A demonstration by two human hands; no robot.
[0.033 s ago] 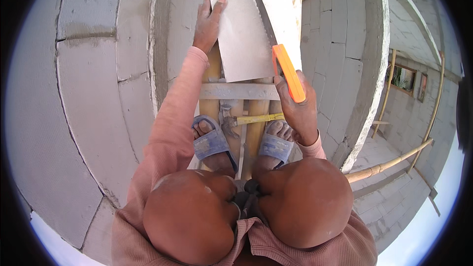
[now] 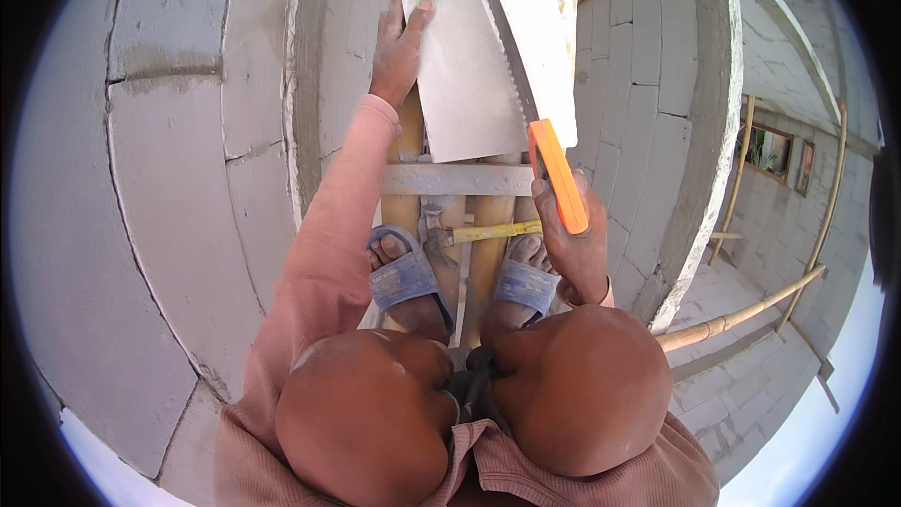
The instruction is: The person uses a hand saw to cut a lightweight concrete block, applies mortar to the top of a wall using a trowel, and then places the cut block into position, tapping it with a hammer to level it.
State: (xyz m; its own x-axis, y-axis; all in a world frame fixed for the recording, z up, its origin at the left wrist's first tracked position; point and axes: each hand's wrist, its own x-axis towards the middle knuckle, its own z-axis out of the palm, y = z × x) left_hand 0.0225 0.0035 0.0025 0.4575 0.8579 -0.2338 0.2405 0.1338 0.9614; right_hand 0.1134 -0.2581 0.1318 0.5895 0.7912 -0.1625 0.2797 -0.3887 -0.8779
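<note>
A pale block (image 2: 465, 103), grey on its left and sunlit white on its right, lies ahead of my knees. My left hand (image 2: 399, 52) holds its left edge, thumb on top and fingers down the side. In my right hand (image 2: 577, 239) is the orange handle of a handsaw (image 2: 560, 178), fingers wrapped round it. The saw's dark, toothed blade runs away from me along the block's top. How deep it sits in the block I cannot tell.
A hammer (image 2: 493, 231) with a yellow handle lies between my blue-sandalled feet, on bamboo poles (image 2: 488, 268). A grey crossbar (image 2: 455, 178) spans in front of them. Block walls rise on the left (image 2: 178, 207) and right (image 2: 629, 113). A bamboo rail (image 2: 741, 310) stands at right.
My right hand and the saw have moved back toward me and slightly right. My left hand stays at the block's edge.
</note>
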